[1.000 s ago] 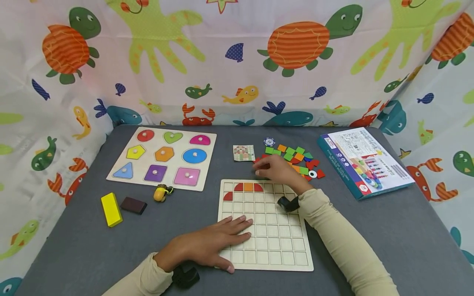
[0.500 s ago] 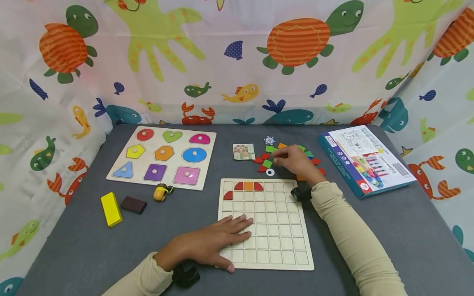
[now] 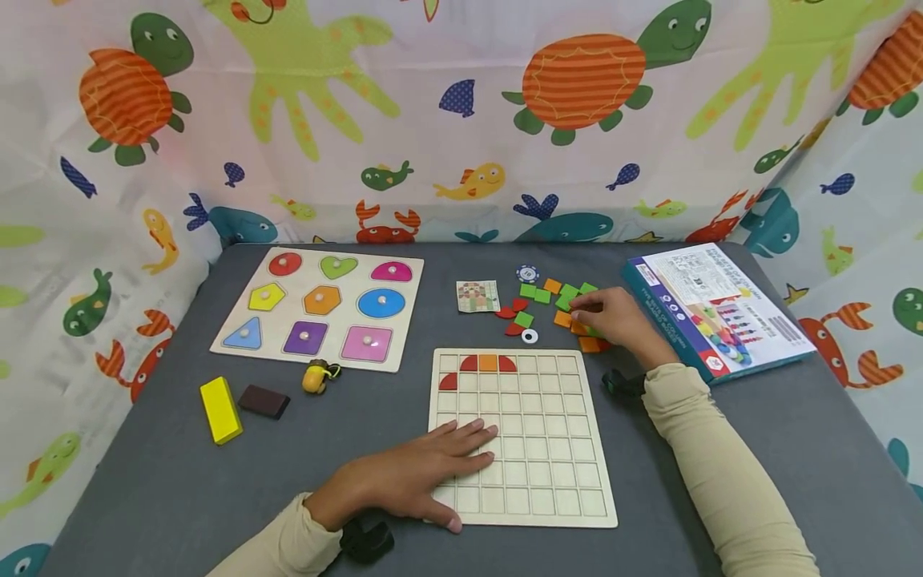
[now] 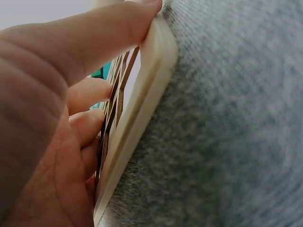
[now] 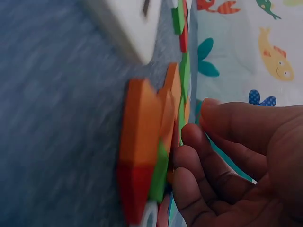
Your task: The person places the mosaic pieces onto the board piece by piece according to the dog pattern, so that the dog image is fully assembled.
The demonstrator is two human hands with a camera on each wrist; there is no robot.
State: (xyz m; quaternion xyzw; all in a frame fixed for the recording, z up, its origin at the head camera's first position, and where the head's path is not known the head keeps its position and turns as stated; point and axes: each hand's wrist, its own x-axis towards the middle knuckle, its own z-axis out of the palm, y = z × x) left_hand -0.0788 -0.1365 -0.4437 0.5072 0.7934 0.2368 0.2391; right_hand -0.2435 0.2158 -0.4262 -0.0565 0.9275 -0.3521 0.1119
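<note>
A wooden grid board [image 3: 566, 457] lies in front of me in the head view. Red rounded pieces [image 3: 448, 381] and an orange square [image 3: 488, 363] sit in its upper-left cells. My left hand [image 3: 411, 473] rests on the board's lower left with fingers spread, the thumb [image 4: 109, 38] over the edge. Past the board's far right corner, my right hand [image 3: 623, 320] is over the loose coloured pieces [image 3: 566, 298]. Its fingertips are at the pile beside orange tiles [image 5: 139, 125], thumb and forefinger slightly apart. Nothing shows between them. Part of the pile is hidden under this hand.
A small pattern card [image 3: 477, 296] lies left of the pile, near a chip [image 3: 528, 274] and a white ring [image 3: 530, 336]. The box [image 3: 721, 312] stands close right. A shape puzzle [image 3: 317, 308], yellow block [image 3: 220, 410], dark block [image 3: 264, 401] and small yellow toy [image 3: 317, 376] are left.
My right hand has moved right across the pile, from beside the card toward the box. Loose pieces have shifted and spread, and the white ring now lies further left. The left hand stays put.
</note>
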